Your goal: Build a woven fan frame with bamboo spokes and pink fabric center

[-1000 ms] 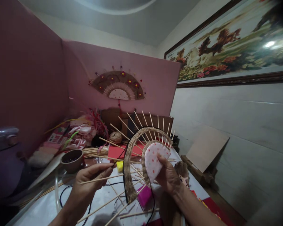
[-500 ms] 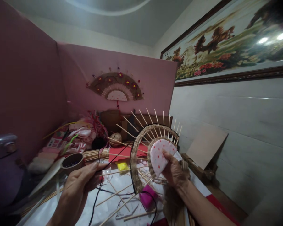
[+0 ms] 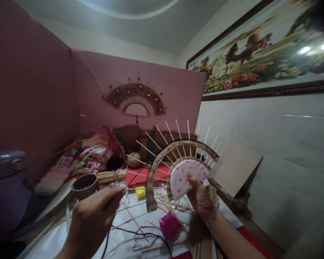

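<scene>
My right hand (image 3: 201, 199) grips a half-made fan by its white half-round centre with red dots (image 3: 187, 176), thumb on the front and fingers hidden behind. Thin wooden sticks fan out from the centre through a woven tan cord band (image 3: 151, 180), with black cord along part of its outer edge. To the left, my left hand (image 3: 97, 212) is closed in a pinch on the black cord (image 3: 135, 176), which runs taut up to the fan's sticks. More of this cord trails loosely below over the white tabletop.
A finished fan (image 3: 136, 100) hangs on the pink panel. On the table (image 3: 118, 244) are a brown bowl (image 3: 84, 185), a yellow packet (image 3: 140, 192), a magenta packet (image 3: 169, 225), a ball of twine (image 3: 133, 159), loose sticks and a fabric heap (image 3: 94, 154).
The fan has turned clockwise and its left end has risen. My left hand has rolled over, its back now facing me, with the cord drawn taut from its fingers.
</scene>
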`<state>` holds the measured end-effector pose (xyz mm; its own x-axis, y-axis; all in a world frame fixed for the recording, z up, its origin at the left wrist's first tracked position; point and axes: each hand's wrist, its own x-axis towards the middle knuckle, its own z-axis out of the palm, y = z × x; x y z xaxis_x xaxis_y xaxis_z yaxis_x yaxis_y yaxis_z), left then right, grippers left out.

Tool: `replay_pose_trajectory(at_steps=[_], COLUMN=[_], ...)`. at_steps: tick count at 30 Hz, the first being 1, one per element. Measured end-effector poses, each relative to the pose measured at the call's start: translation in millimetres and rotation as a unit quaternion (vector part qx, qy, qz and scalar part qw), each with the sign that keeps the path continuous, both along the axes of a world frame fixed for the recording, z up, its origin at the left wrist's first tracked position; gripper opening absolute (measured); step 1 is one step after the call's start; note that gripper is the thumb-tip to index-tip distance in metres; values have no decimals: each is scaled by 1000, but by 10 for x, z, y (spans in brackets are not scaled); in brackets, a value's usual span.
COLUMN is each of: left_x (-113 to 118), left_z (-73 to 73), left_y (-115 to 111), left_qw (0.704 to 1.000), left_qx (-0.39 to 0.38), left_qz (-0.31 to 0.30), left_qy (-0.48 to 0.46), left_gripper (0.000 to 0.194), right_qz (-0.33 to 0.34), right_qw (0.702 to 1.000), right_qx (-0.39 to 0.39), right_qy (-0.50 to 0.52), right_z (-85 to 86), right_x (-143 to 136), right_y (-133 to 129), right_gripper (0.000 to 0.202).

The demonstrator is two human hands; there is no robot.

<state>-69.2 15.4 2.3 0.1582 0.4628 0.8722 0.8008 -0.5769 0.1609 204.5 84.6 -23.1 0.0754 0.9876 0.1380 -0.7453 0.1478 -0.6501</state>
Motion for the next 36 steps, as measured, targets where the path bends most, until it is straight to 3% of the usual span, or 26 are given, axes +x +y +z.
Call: replay_pose_trajectory(at_steps=[5,11,22,25,30,33,36], left_x=[140,180,153,105,33,-1,-20], left_z=[-49,-75,-13,1,131,193,176], left_y=[-36,-57,-53,-41,-104,-123,-78], left_qw=[996,985,975,984,978,951,884], left_qx=[45,4,18,-36,-202,-271,-357], left_qz=[-27,32,99,84,-42,-101,-143], left_qy=[72,170,199,155,14,-107,-266], left_gripper=[12,21,21,21,27,34,45], right_qz=[11,3,11,15,5,-3,6], right_qw=[998,997,1000,1000,996,994,993], right_qx=[32,33,7,-13,-54,-67,-80], right_qy=[-48,-64,-15,16,72,88,86], right_z=[-48,-57,-33,-35,-8,21,40], right_x=[-44,-60,-50,-18,20,23,13], right_y=[-8,-20,1,33,54,40,21], right_gripper=[23,23,36,41,39,35,30])
